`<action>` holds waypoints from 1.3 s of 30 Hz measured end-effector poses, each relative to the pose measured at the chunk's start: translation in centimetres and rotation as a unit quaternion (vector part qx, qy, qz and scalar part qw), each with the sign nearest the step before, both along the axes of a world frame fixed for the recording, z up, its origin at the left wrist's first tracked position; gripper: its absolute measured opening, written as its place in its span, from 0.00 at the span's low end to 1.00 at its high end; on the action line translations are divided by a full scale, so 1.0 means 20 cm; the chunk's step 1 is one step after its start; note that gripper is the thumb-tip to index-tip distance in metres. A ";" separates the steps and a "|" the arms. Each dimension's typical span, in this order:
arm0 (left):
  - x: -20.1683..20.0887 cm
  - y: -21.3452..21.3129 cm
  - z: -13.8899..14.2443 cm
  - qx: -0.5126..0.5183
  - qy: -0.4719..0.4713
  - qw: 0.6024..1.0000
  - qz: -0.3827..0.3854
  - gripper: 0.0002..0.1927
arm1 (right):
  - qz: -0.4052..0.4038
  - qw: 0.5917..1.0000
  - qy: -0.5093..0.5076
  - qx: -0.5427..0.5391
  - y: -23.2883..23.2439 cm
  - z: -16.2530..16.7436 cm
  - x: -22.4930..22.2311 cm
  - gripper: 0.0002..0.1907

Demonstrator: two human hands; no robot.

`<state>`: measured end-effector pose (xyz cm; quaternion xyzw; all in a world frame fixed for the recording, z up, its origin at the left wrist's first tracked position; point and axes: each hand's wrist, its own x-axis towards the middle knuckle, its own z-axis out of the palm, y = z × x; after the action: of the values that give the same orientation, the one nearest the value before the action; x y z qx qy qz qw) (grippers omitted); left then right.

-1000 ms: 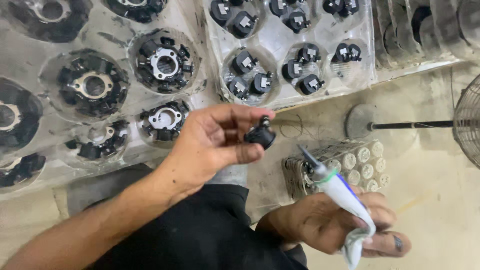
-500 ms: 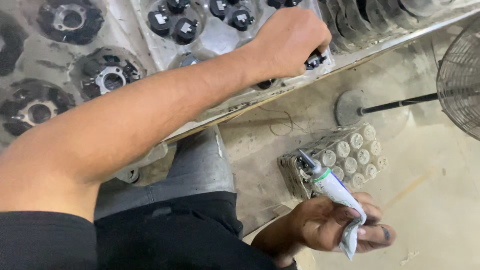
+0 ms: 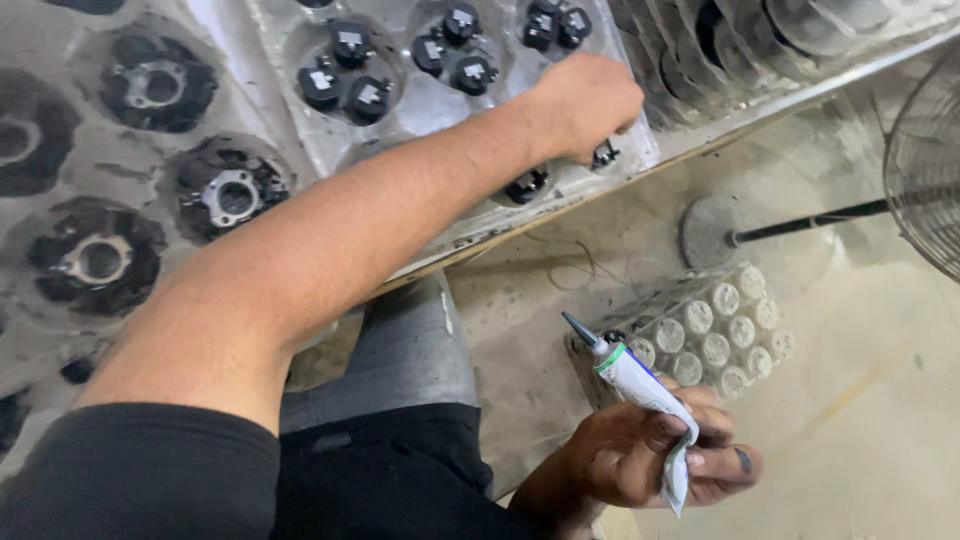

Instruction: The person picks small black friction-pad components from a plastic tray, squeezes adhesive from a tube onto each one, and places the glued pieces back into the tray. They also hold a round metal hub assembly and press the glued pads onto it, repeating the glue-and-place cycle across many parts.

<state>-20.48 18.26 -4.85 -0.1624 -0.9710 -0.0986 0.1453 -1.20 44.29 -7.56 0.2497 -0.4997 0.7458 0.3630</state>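
My left hand [image 3: 585, 105] reaches across to the near right corner of a clear plastic tray [image 3: 415, 105]. Its fingers are curled down on a small black part [image 3: 603, 155] in one of the tray's pockets. Another small black part [image 3: 525, 186] lies in the pocket just beside it. My right hand [image 3: 640, 455] is low at my side and grips a white squeeze tube [image 3: 640, 385], whose dark pointed nozzle aims up and to the left.
Further pockets of that tray hold pairs of small black parts [image 3: 350, 75]. A second tray to the left carries larger black ring-shaped assemblies [image 3: 225, 190]. On the floor stand a clear box of round white pieces [image 3: 720, 330] and a fan [image 3: 930, 170] with its round base [image 3: 705, 230].
My left hand, which held the small black part near my lap, has carried it up to the tray's right corner pocket. The right hand with the tube has hardly moved.
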 end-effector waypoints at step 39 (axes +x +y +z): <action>2.98 -0.69 0.13 0.066 0.000 0.868 0.491 0.17 | 0.590 0.704 -0.391 -0.058 -0.88 0.17 0.73 0.05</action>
<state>39.08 4.48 -2.21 0.3459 -0.9164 -0.0787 0.1852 13.45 26.70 -4.26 0.1578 -0.3028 0.8658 -0.3657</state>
